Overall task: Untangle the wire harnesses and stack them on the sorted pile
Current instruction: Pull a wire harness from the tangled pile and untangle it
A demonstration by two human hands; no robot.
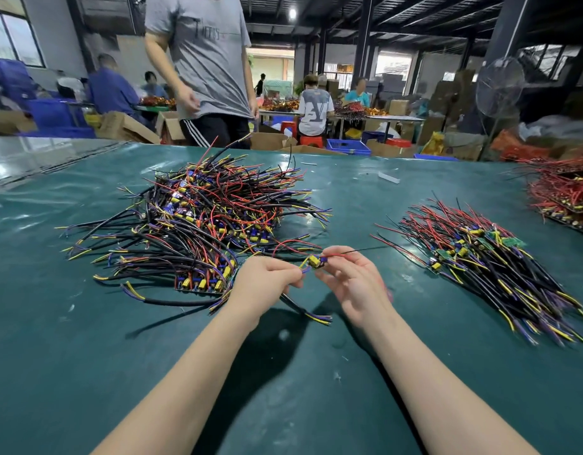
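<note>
A big tangled heap of wire harnesses (204,218), black, red, yellow and purple with small boards, lies on the green table at left centre. The sorted pile (490,267) lies in a neat slanted row at right. Between them I hold one harness (313,261) above the table. My left hand (267,280) grips its black cable, whose yellow and purple ends hang below. My right hand (352,274) pinches the small board end with fingertips, its red and black leads pointing right.
The green table (86,339) stretches wide in front of me. A red wire heap (565,195) sits at the far right edge. A person in a grey shirt (204,60) stands behind the table's far edge. Boxes and blue crates stand beyond.
</note>
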